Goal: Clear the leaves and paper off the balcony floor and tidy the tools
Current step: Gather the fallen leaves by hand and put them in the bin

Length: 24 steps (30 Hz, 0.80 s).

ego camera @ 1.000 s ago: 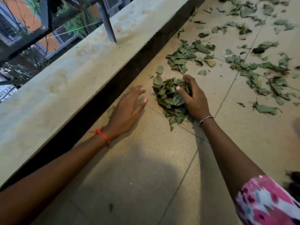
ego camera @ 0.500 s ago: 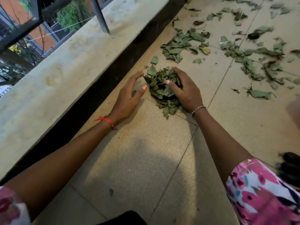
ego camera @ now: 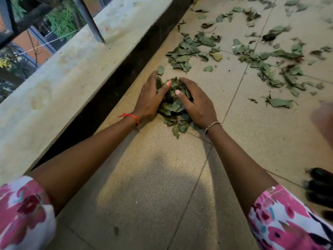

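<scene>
A small heap of green leaves (ego camera: 173, 107) lies on the tan tiled balcony floor, close to the low wall. My left hand (ego camera: 150, 101) cups the heap's left side, thumb laid over the top. My right hand (ego camera: 197, 103) cups its right side, fingers curled round the far edge and thumb on the leaves. The two thumbs nearly meet above the heap. A few leaves stick out below my wrists.
More loose leaves (ego camera: 192, 49) are scattered over the floor (ego camera: 270, 141) ahead and to the right. A dark object (ego camera: 270, 37) lies among them far right. The concrete parapet (ego camera: 63, 83) with a black base runs along the left. Something dark (ego camera: 320, 188) sits at the right edge.
My left hand slid right across the floor until it met the heap. Both hands have closed in on the leaves from either side, squeezing the pile narrower.
</scene>
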Available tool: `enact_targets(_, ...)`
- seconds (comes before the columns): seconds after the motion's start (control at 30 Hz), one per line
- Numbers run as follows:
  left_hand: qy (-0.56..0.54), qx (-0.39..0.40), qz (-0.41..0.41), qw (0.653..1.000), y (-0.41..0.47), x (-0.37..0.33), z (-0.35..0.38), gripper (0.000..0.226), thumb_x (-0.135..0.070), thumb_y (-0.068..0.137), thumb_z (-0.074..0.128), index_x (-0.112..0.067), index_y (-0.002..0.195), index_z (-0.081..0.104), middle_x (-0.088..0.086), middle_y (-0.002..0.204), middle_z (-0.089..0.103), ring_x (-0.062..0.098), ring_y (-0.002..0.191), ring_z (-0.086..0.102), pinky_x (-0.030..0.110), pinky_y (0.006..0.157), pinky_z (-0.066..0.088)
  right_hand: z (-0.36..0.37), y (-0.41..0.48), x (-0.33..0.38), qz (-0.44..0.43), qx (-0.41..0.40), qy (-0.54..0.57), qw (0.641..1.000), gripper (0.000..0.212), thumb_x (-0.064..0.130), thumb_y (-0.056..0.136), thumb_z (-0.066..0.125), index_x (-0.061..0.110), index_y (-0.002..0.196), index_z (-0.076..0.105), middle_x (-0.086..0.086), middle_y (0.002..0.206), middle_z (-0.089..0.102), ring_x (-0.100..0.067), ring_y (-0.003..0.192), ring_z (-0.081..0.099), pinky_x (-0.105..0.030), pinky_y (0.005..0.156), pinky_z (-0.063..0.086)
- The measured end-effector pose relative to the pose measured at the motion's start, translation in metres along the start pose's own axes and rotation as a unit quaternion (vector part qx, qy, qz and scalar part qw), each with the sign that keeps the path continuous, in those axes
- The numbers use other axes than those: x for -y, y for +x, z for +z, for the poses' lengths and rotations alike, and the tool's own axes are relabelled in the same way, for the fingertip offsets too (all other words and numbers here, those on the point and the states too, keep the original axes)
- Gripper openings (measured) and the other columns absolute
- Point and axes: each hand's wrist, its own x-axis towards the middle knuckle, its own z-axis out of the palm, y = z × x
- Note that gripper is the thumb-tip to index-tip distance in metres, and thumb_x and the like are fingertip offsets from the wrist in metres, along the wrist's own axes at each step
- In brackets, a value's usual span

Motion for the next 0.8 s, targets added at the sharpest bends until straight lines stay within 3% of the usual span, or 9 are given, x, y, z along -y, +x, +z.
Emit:
enact_targets(0.1, -0.077, 0.013, -0.002, 0.997, 0.017, -0.009, 0.001, 0.055, -0.046, 0.096, 0.043, -0.018, 0.143, 0.035, 0.006, 0.147, 0.039, 0.017, 0.131, 0.041, 0.035, 0.108, 0.035, 0.001, 0.001, 0.0, -0.005, -0.002, -0.007, 1.0, 0.054, 0.048, 0.092, 0.035, 0.018, 0.136, 0.044, 0.001, 0.139, 0.048, -0.015, 0.123, 0.047, -0.036, 0.101, 0.041)
enact_targets(0.17, -0.157, 0.014, -0.005, 0.987, 0.017, -0.009, 0.002, 0.041, -0.035, 0.098, 0.045, -0.011, 0.131, 0.051, 0.003, 0.127, 0.057, 0.011, 0.114, 0.056, 0.029, 0.096, 0.045, 0.002, 0.003, -0.001, -0.001, -0.007, -0.009, 1.0, 0.055, 0.048, 0.092, 0.035, 0.017, 0.137, 0.043, 0.0, 0.141, 0.047, -0.014, 0.126, 0.045, -0.035, 0.103, 0.039)
enact_targets(0.27, -0.228, 0.02, 0.011, 0.973, 0.005, -0.008, 0.006, 0.027, -0.03, 0.097, 0.044, -0.012, 0.111, 0.06, -0.001, 0.106, 0.065, 0.009, 0.1, 0.063, 0.025, 0.086, 0.05, 0.002, 0.005, -0.003, 0.024, -0.02, 0.005, 0.999, 0.059, 0.053, 0.091, 0.033, 0.02, 0.14, 0.04, 0.002, 0.144, 0.043, -0.014, 0.129, 0.043, -0.034, 0.102, 0.039)
enact_targets(0.47, -0.333, -0.013, 0.015, 0.943, -0.008, -0.001, 0.0, 0.038, -0.036, 0.089, 0.04, -0.011, 0.111, 0.059, 0.007, 0.111, 0.061, 0.02, 0.111, 0.056, 0.042, 0.103, 0.044, 0.001, 0.012, 0.005, 0.087, 0.017, 0.032, 0.996, 0.058, 0.057, 0.084, 0.035, 0.025, 0.127, 0.056, 0.004, 0.121, 0.062, -0.016, 0.111, 0.055, -0.034, 0.091, 0.044)
enact_targets(0.53, -0.277, -0.029, 0.032, 0.96, -0.01, 0.003, -0.006, 0.042, -0.041, 0.088, 0.041, -0.014, 0.116, 0.058, 0.004, 0.119, 0.059, 0.018, 0.118, 0.053, 0.038, 0.105, 0.042, -0.005, 0.012, 0.008, 0.114, 0.024, 0.164, 0.98, 0.049, 0.053, 0.083, 0.042, 0.021, 0.111, 0.066, 0.003, 0.107, 0.067, -0.016, 0.102, 0.06, -0.037, 0.09, 0.048)
enact_targets(0.6, -0.202, -0.011, 0.025, 0.979, -0.012, 0.009, -0.007, 0.057, -0.051, 0.087, 0.039, -0.014, 0.128, 0.052, 0.003, 0.13, 0.053, 0.014, 0.123, 0.049, 0.029, 0.104, 0.041, -0.009, 0.002, 0.008, 0.095, -0.025, 0.203, 0.974, 0.049, 0.053, 0.083, 0.045, 0.016, 0.107, 0.065, 0.001, 0.105, 0.066, -0.012, 0.097, 0.06, -0.031, 0.083, 0.05)
enact_targets(0.67, -0.163, 0.011, -0.006, 0.987, -0.014, 0.012, -0.004, 0.069, -0.064, 0.084, 0.036, -0.02, 0.135, 0.048, 0.002, 0.14, 0.048, 0.015, 0.13, 0.043, 0.033, 0.11, 0.035, -0.003, -0.014, 0.01, 0.071, -0.083, 0.115, 0.987, 0.056, 0.056, 0.085, 0.039, 0.016, 0.118, 0.059, 0.001, 0.115, 0.059, -0.009, 0.1, 0.056, -0.022, 0.077, 0.045)
enact_targets(0.73, -0.128, 0.014, 0.0, 0.992, -0.016, 0.016, 0.008, 0.067, -0.072, 0.084, 0.031, -0.029, 0.133, 0.05, -0.003, 0.142, 0.047, 0.016, 0.135, 0.038, 0.045, 0.114, 0.027, 0.011, -0.024, 0.013, 0.084, -0.101, -0.001, 0.991, 0.056, 0.054, 0.091, 0.033, 0.017, 0.13, 0.05, 0.0, 0.131, 0.051, -0.013, 0.116, 0.05, -0.028, 0.094, 0.041)
enact_targets(0.8, -0.092, -0.015, 0.009, 0.996, -0.025, 0.005, 0.025, 0.062, -0.066, 0.087, 0.026, -0.031, 0.131, 0.052, -0.006, 0.139, 0.05, 0.013, 0.134, 0.039, 0.046, 0.113, 0.029, 0.027, -0.023, 0.023, 0.106, -0.103, -0.037, 0.988, 0.057, 0.053, 0.092, 0.026, 0.018, 0.132, 0.048, -0.001, 0.137, 0.048, -0.016, 0.126, 0.044, -0.038, 0.111, 0.03)
